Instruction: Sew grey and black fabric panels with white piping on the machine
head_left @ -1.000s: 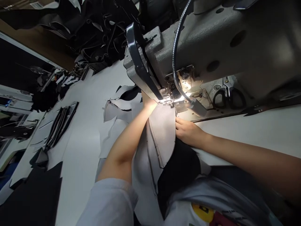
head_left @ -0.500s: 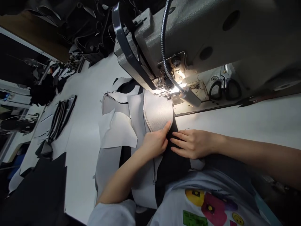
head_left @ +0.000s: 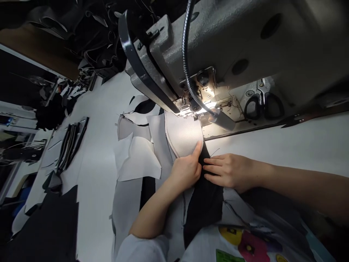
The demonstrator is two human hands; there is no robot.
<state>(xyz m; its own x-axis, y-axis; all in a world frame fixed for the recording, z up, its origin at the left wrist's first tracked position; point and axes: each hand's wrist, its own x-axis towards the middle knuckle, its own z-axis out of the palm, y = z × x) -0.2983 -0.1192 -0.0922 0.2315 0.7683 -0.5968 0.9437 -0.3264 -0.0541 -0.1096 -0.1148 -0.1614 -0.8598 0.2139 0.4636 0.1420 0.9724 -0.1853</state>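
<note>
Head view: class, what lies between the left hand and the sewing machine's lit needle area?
A light grey fabric panel, as the head view shows: the left hand touches its near end; its far end reaches the sewing machine.

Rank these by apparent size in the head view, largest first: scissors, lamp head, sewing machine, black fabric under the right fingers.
1. sewing machine
2. black fabric
3. scissors
4. lamp head

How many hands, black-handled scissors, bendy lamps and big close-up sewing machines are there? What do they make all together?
Hands: 2 (left hand, right hand)
Black-handled scissors: 1 pair
Bendy lamp: 1
Big sewing machine: 1
Total: 5
</note>
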